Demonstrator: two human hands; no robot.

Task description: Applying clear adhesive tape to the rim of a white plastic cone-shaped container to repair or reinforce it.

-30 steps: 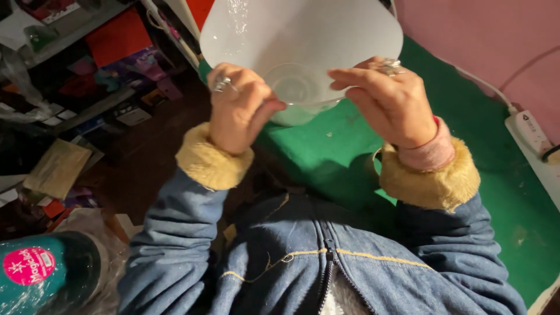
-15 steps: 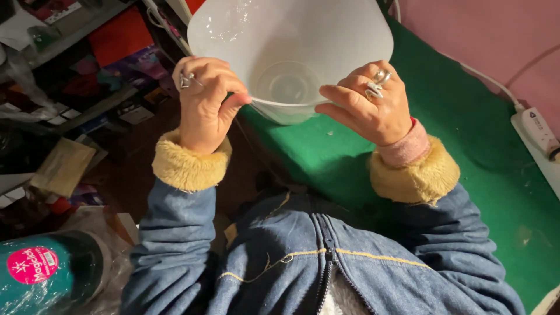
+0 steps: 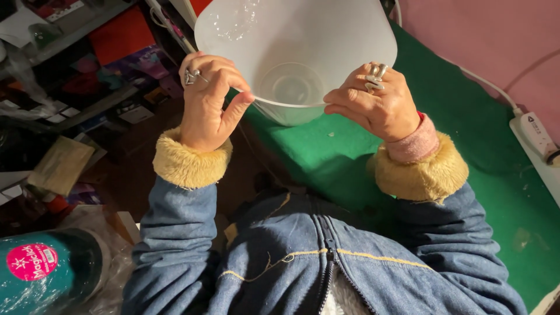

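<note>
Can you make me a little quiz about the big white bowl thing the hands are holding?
1. True or false: both hands grip the near rim of the white plastic container.
2. What colour is the table cover under the container? A) red B) green C) black
3. What lies at the right edge of the table, with a white cable leading to it?

Key
1. True: the left hand and the right hand each pinch the rim.
2. B, green.
3. A white power strip.
</note>
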